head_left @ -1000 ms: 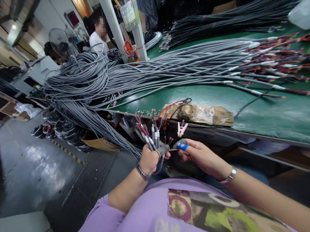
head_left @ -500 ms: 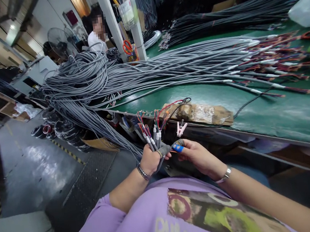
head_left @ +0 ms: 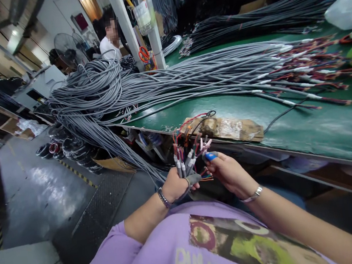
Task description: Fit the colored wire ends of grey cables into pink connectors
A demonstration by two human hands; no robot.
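Observation:
A bunch of grey cables (head_left: 183,169) is gripped in my left hand (head_left: 178,185), in front of the table edge. White sleeves and stripped coloured wires (head_left: 180,150) top these cables and point upward. Grey coverings wrap some of my fingers. My right hand (head_left: 229,172), thumb and fingers pinched together, wears a blue covering on one digit. Whatever it pinches is too small to make out. Loose coloured wires (head_left: 206,177) run between the two hands. Just above my right fingertips a pink clip (head_left: 205,146) sticks up by the table edge.
Many grey cables (head_left: 188,77) lie across the green table (head_left: 317,131) and hang off its left end. A taped wooden board (head_left: 230,128) with wires sits at the front edge. Darker cables (head_left: 255,23) lie behind. A person (head_left: 109,41) is beyond the white posts (head_left: 150,28).
My right hand has moved slightly up and right, apart from my left hand, toward the pink clip. The held cable ends have shifted right and lower, and loose wires now show between the hands.

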